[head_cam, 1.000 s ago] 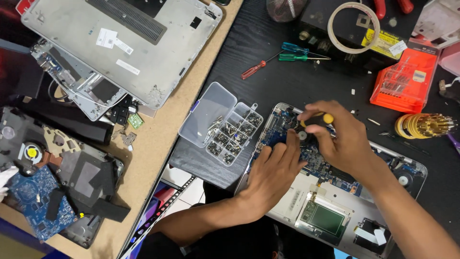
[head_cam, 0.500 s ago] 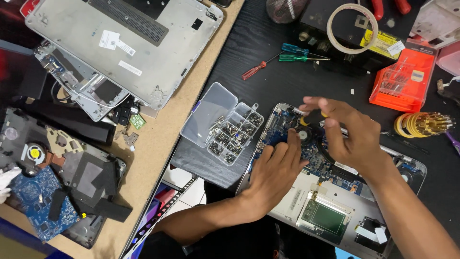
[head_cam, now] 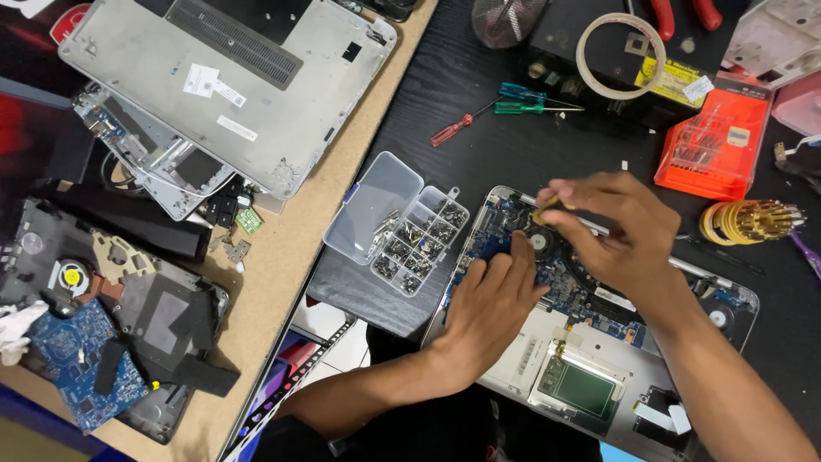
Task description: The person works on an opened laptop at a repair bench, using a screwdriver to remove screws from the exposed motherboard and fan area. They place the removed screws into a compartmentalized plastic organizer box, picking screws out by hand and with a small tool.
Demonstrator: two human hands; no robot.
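We see the opened silver laptop base (head_cam: pixel 590 376) as matt brushed metal, its blue circuit board (head_cam: pixel 496 244) glossy with solder points. The clear plastic compartment box (head_cam: pixel 398 222) near the bench's middle looks smooth and holds shiny metal screws. The bench (head_cam: pixel 479 128) is black, matt, with rough wood grain; its left part is pale chipboard (head_cam: pixel 256 274). The orange plastic bit case (head_cam: pixel 714 145) is translucent and glossy.

I count one opened laptop (head_cam: pixel 599 359) under my two hands, one clear screw box (head_cam: pixel 398 222), three small screwdrivers (head_cam: pixel 505 107) lying loose, one tape roll (head_cam: pixel 622 56), and one orange bit case (head_cam: pixel 714 141).
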